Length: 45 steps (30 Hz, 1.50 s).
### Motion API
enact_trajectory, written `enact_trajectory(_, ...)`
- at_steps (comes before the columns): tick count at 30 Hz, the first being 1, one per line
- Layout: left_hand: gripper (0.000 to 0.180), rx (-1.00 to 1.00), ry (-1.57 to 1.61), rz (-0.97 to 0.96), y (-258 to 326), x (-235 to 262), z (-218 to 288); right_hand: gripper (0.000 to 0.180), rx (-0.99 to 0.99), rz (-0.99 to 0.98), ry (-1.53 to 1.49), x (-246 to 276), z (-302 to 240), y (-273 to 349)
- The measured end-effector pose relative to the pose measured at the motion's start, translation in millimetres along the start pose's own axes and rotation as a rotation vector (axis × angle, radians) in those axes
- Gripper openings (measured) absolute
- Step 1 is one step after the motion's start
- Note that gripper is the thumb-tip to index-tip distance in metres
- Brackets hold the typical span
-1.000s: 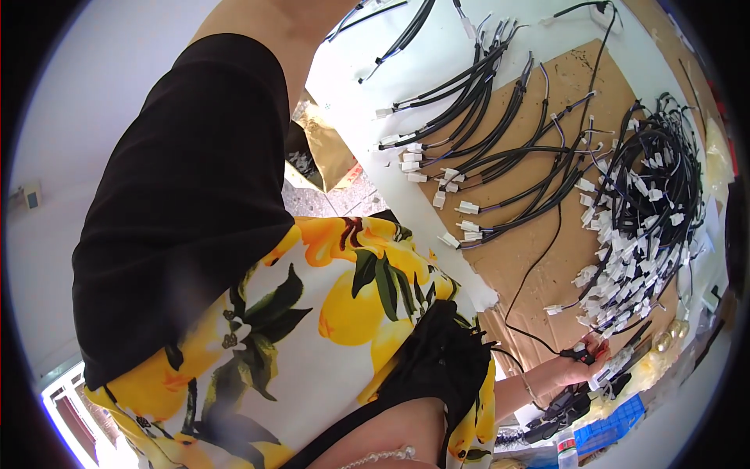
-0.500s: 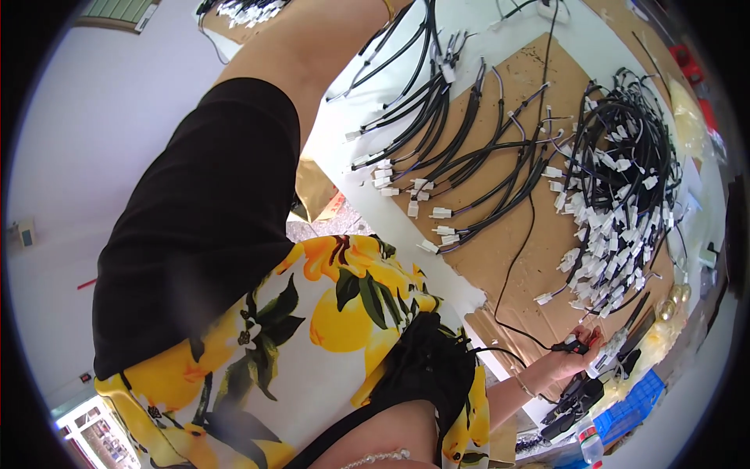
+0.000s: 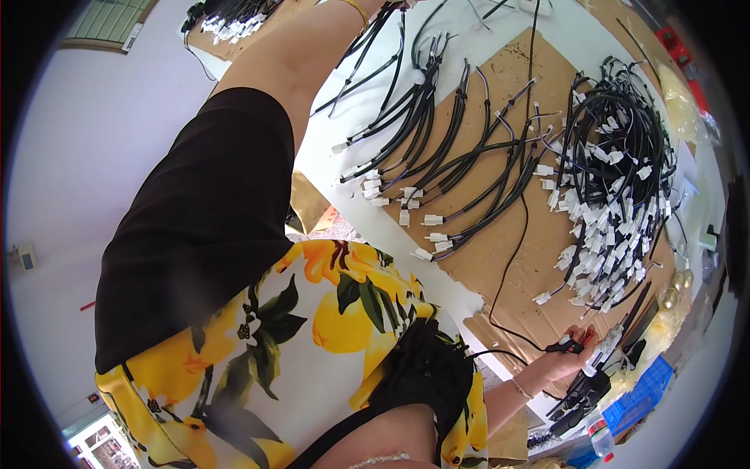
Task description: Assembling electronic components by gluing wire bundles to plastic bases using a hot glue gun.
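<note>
My left arm reaches to the top edge, where only part of my left hand (image 3: 389,5) shows beside dark cables; its fingers are mostly cut off. Several black cables (image 3: 426,109) with white plastic connectors lie fanned out near it. On the right, my right hand (image 3: 564,364) is closed around a small black and red piece (image 3: 564,345) on a black cord. What this piece is cannot be made out. A white-and-black cable end (image 3: 605,344) lies just past the fingertips.
A large heap of black cables with white connectors (image 3: 613,195) lies on the cardboard sheet (image 3: 488,266) over the white table (image 3: 316,148). A blue basket (image 3: 639,395) and a clear bottle (image 3: 600,438) stand at the lower right. More cables (image 3: 226,23) lie at the top left.
The view has shifted slightly, so the cables sit a little further left. My left hand has moved a little at the top edge. My right hand keeps its hold on the black and red piece.
</note>
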<state>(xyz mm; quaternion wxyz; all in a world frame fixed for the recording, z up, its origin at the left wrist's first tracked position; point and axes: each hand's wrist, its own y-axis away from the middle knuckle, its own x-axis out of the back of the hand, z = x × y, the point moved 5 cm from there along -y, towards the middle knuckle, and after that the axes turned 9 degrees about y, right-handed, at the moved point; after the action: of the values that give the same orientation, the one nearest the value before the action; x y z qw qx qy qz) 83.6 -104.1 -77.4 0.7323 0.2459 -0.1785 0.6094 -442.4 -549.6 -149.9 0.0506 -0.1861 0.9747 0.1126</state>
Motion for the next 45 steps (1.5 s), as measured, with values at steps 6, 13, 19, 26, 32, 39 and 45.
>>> enact_trajectory(6,0.031,-0.083,0.0,0.032,12,-1,2,0.019,-0.001,0.03,-0.002,-4,-4,1)
enact_trajectory(13,0.035,-0.105,-0.303,-0.038,16,4,8,0.018,-0.02,0.009,-0.023,-2,-2,-1)
enact_trajectory(19,0.043,0.203,-0.359,-0.016,52,7,31,0.019,-0.03,0.052,-0.03,6,-2,-3)
enact_trajectory(26,0.037,-0.252,-0.662,0.007,24,6,10,0.02,-0.03,0.047,-0.028,5,-1,-4)
enact_trajectory(32,0.033,-0.109,-0.652,0.043,71,16,76,0.02,-0.032,0.035,-0.052,7,-2,-8)
enact_trajectory(39,0.02,-0.149,-0.28,0.161,52,59,105,0.02,-0.023,0.017,-0.055,5,-4,-12)
enact_trajectory(45,0.017,-0.394,-0.192,0.222,34,90,156,0.02,-0.034,0.002,-0.067,12,-2,-18)
